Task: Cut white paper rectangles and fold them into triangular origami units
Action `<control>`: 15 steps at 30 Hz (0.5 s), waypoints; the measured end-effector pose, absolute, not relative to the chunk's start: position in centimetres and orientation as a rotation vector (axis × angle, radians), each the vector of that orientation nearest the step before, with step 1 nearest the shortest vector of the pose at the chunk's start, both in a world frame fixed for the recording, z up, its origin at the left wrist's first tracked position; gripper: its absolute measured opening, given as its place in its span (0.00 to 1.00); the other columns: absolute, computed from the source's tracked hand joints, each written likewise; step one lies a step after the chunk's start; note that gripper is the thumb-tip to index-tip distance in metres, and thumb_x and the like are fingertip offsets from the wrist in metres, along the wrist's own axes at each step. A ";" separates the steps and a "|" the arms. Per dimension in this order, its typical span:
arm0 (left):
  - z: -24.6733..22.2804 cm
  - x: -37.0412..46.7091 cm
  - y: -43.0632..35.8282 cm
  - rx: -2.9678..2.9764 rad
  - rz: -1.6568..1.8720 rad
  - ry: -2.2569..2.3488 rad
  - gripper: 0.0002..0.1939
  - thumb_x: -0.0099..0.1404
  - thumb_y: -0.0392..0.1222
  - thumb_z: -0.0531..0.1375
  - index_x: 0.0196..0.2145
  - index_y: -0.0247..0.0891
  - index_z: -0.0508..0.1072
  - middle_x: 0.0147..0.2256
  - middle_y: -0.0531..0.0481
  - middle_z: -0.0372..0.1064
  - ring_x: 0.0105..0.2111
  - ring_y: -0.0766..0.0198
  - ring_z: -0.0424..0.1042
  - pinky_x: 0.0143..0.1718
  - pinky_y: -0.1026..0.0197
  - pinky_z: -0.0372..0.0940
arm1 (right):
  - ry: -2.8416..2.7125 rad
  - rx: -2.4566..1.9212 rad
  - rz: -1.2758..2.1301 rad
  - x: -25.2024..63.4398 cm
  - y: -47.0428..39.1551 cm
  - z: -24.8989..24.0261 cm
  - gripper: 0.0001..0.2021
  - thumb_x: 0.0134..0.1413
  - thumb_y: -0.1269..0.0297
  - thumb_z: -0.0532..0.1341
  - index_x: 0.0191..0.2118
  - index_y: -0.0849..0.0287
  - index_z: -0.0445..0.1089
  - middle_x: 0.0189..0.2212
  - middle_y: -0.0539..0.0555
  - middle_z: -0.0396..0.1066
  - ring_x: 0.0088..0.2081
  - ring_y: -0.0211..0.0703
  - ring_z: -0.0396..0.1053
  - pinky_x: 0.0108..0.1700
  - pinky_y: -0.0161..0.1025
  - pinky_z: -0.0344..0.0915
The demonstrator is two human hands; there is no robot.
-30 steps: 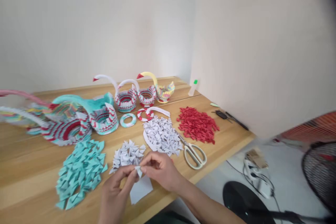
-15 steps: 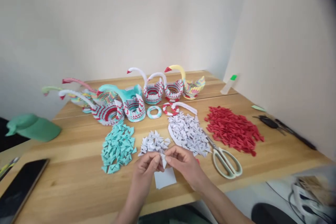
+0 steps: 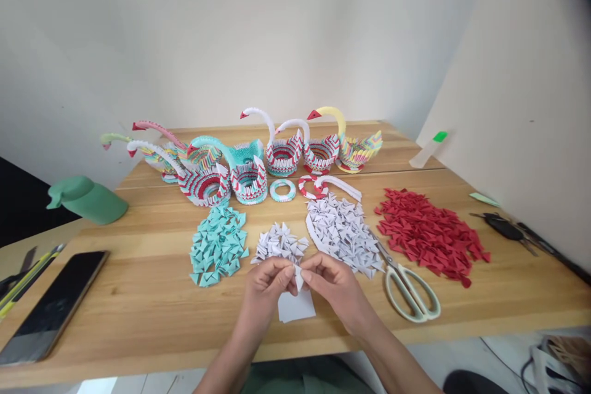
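A small folded white paper piece [image 3: 298, 278] is pinched between both hands near the table's front. My left hand [image 3: 270, 280] grips its left side between thumb and fingers; my right hand [image 3: 325, 277] pinches its right side. Just below them lie white paper sheets [image 3: 296, 306]. Behind the hands sits a small pile of white folded pieces [image 3: 281, 242], with a larger white pile [image 3: 342, 231] to its right. A teal pile [image 3: 218, 246] is on the left and a red pile [image 3: 429, 231] on the right. White-handled scissors [image 3: 412, 292] rest beside my right hand.
Several folded-paper swans [image 3: 252, 178] stand at the back of the wooden table [image 3: 152, 295], with two paper rings [image 3: 282, 190] before them. A phone [image 3: 55, 305] and a green bottle [image 3: 95, 200] are at left. Keys [image 3: 503, 226] and a glue tube [image 3: 427, 151] lie at right.
The view has shifted, so the table's contents appear farther right, and more of the left side shows. Both hands still pinch the white piece between them.
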State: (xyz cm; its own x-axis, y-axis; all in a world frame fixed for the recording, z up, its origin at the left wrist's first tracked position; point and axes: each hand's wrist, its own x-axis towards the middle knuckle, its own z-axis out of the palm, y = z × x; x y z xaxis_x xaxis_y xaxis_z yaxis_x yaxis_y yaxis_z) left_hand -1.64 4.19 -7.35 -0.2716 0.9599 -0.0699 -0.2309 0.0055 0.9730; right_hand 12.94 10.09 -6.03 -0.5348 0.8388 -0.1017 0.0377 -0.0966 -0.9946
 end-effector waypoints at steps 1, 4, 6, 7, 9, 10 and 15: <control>-7.3 -1.6 4.2 0.864 1.478 1.251 0.14 0.59 0.49 0.64 0.25 0.35 0.72 0.20 0.53 0.68 0.21 0.65 0.68 0.26 0.62 0.65 | -1.575 -0.970 1.699 13.0 10.1 -6.0 0.11 0.53 0.56 0.65 0.29 0.59 0.73 0.22 0.48 0.67 0.27 0.38 0.63 0.32 0.35 0.59; -7.0 -1.4 4.1 0.937 1.487 1.314 0.12 0.60 0.46 0.62 0.25 0.35 0.71 0.20 0.53 0.67 0.21 0.65 0.67 0.26 0.63 0.63 | -1.615 -0.968 1.691 13.1 10.1 -6.0 0.10 0.53 0.57 0.65 0.30 0.59 0.73 0.23 0.48 0.68 0.27 0.38 0.63 0.32 0.34 0.60; -6.8 -1.2 4.1 1.032 1.502 1.420 0.11 0.61 0.43 0.61 0.24 0.36 0.71 0.20 0.53 0.66 0.22 0.65 0.66 0.27 0.64 0.62 | -1.647 -0.985 1.651 13.1 10.1 -6.1 0.10 0.54 0.56 0.64 0.30 0.58 0.73 0.24 0.49 0.68 0.28 0.38 0.63 0.32 0.35 0.60; -6.8 -1.2 4.1 1.071 1.508 1.469 0.11 0.61 0.42 0.60 0.24 0.36 0.71 0.20 0.53 0.66 0.23 0.65 0.66 0.27 0.64 0.62 | -1.657 -0.994 1.624 13.1 10.1 -6.2 0.10 0.54 0.56 0.64 0.31 0.58 0.74 0.25 0.49 0.68 0.29 0.39 0.64 0.32 0.35 0.60; -6.9 -1.1 4.1 1.083 1.504 1.493 0.10 0.62 0.41 0.59 0.24 0.36 0.71 0.21 0.53 0.66 0.23 0.65 0.66 0.28 0.64 0.62 | -1.667 -1.004 1.574 13.1 10.1 -6.3 0.10 0.53 0.56 0.64 0.31 0.58 0.74 0.25 0.49 0.68 0.29 0.39 0.64 0.32 0.35 0.60; -7.0 -1.1 4.1 1.058 1.494 1.464 0.10 0.62 0.42 0.58 0.25 0.36 0.70 0.21 0.53 0.66 0.23 0.65 0.66 0.28 0.64 0.62 | -1.671 -1.005 1.559 13.1 10.1 -6.4 0.10 0.53 0.56 0.64 0.31 0.58 0.74 0.25 0.49 0.69 0.29 0.39 0.64 0.33 0.35 0.60; -6.9 -1.4 3.9 1.137 1.434 1.422 0.10 0.64 0.41 0.57 0.26 0.36 0.70 0.21 0.52 0.67 0.24 0.64 0.66 0.29 0.63 0.62 | -1.699 -1.008 1.556 13.4 9.9 -6.6 0.10 0.54 0.56 0.64 0.31 0.58 0.73 0.26 0.49 0.71 0.30 0.40 0.66 0.34 0.35 0.61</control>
